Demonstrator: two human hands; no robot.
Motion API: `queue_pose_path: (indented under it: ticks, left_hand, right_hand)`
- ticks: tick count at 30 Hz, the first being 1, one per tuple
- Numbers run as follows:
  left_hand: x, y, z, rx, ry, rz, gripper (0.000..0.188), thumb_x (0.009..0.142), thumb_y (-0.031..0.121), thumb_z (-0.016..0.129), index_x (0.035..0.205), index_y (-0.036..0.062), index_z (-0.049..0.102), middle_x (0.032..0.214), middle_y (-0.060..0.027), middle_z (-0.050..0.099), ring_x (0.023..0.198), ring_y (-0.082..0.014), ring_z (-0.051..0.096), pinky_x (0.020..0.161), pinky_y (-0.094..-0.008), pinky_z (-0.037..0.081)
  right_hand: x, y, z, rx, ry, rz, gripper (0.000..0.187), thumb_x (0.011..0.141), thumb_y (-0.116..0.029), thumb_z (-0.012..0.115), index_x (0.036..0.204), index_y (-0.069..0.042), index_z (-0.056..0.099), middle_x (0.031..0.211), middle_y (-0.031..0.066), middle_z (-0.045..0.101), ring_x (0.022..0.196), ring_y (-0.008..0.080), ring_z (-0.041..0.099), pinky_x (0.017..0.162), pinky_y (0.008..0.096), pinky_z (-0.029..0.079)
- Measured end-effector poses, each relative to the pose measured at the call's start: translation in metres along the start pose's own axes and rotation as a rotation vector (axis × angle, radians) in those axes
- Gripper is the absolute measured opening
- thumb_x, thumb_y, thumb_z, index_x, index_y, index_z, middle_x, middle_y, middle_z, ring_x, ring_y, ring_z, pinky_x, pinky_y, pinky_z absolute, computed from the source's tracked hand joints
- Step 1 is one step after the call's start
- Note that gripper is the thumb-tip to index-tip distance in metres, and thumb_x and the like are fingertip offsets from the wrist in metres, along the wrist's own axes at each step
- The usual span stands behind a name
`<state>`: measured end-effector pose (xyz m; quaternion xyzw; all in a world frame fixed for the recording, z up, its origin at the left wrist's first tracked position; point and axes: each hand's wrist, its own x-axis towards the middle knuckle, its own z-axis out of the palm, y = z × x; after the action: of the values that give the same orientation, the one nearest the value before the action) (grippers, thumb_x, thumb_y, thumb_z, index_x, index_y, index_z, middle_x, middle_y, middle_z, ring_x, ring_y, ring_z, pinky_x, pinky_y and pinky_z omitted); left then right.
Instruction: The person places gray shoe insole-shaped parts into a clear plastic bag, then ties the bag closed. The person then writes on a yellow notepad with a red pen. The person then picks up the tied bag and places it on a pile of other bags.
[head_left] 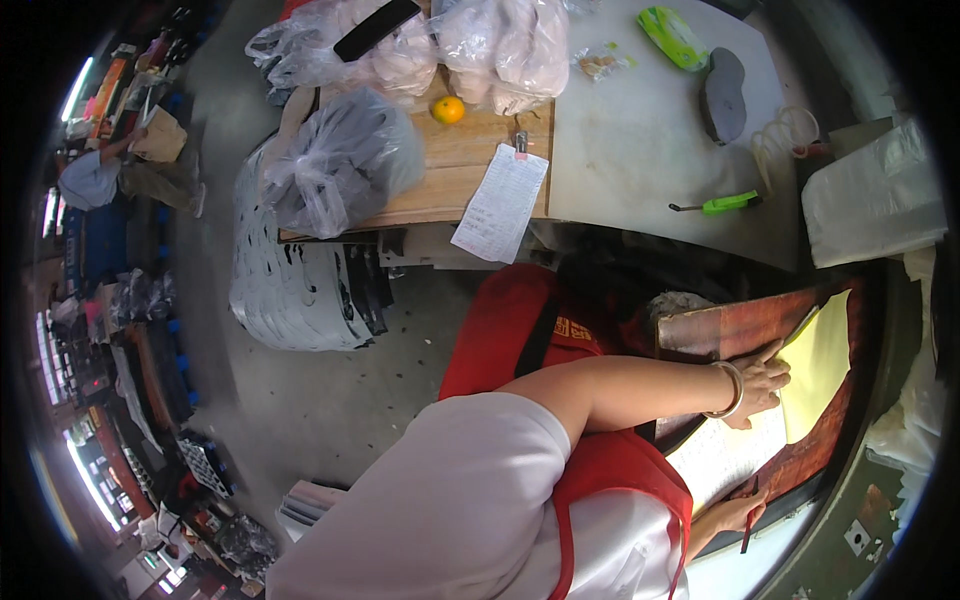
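A person wears a plain white shirt [615,535] with a loose, wide left sleeve [440,490] that ends near the elbow in a simple hem. Over the shirt goes a bright red apron [632,465], with a narrow red strap [566,545] running over the white cloth. Lower down, the red cloth bears a dark diagonal strip [540,337] and, beside it, a small block of yellow-gold printing [572,330]. A smooth, round, pale bangle with a slight shine [740,392] circles the left wrist. Both the left hand [762,384] and the right hand [738,512] are bare.
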<state>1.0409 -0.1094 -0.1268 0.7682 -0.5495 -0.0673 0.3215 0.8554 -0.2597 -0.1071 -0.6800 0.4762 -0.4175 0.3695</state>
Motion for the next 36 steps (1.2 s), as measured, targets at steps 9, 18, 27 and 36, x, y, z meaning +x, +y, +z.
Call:
queue_pose_path:
  ticks: [9,18,27,36]
  left_hand:
    - [-0.001,0.002,-0.007,-0.005,-0.05,-0.019,0.054,0.079,0.043,0.063,0.118,0.0068,0.062,0.146,-0.0207,0.033,0.142,-0.0312,0.018,0.113,-0.0628,-0.001]
    - [-0.003,0.001,-0.01,-0.033,-0.062,-0.023,0.054,0.078,0.041,0.064,0.119,0.0062,0.061,0.144,-0.0204,0.035,0.141,-0.0309,0.019,0.114,-0.0609,0.001]
    - [0.003,0.002,-0.008,-0.112,-0.043,-0.044,0.063,0.074,0.034,0.071,0.128,0.0066,0.054,0.138,-0.0176,0.04,0.136,-0.0302,0.028,0.113,-0.0592,0.009]
    - [0.004,0.003,-0.006,0.084,-0.028,-0.034,0.059,0.079,0.038,0.067,0.13,0.0123,0.053,0.145,-0.0156,0.036,0.139,-0.0303,0.026,0.114,-0.0558,0.01]
  right_hand:
    - [-0.003,-0.003,0.0,0.033,-0.035,0.04,0.039,0.087,-0.019,0.067,0.062,-0.007,0.04,0.056,-0.0014,0.033,0.052,0.0093,0.033,0.048,0.0232,0.03]
    - [0.002,0.003,-0.003,0.116,-0.093,0.061,0.035,0.088,-0.019,0.067,0.065,-0.007,0.042,0.057,-0.0016,0.034,0.052,0.0092,0.033,0.048,0.0233,0.029]
    - [0.009,0.011,-0.007,0.085,-0.055,0.117,0.025,0.091,-0.02,0.063,0.071,-0.011,0.05,0.056,-0.0037,0.046,0.047,0.005,0.041,0.042,0.0204,0.031]
    - [0.003,0.02,-0.009,-0.038,-0.142,-0.012,0.025,0.092,-0.017,0.062,0.071,-0.004,0.056,0.057,-0.0007,0.053,0.049,0.006,0.047,0.046,0.0217,0.037]
